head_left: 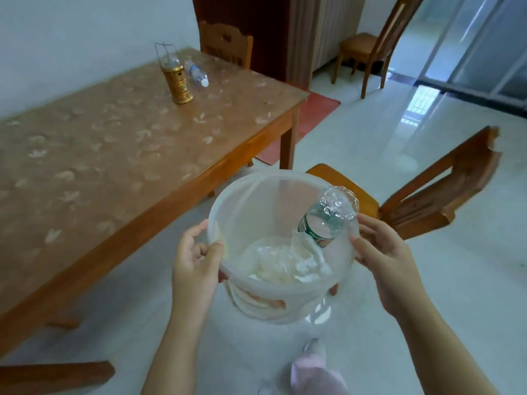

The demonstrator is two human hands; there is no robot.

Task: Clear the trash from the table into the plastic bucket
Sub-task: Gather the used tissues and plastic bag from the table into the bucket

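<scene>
The left hand (194, 260) curls its fingers (196, 228) round the bucket (285, 289) rim; the right hand (379, 252) apparently grips opposite.

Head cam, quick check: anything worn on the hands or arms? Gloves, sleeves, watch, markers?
Nothing worn. The left hand and right hand are bare, with no gloves, rings, watch, bands or markers visible. No sleeve shows anywhere down to the bottom edge of the frame.
</scene>
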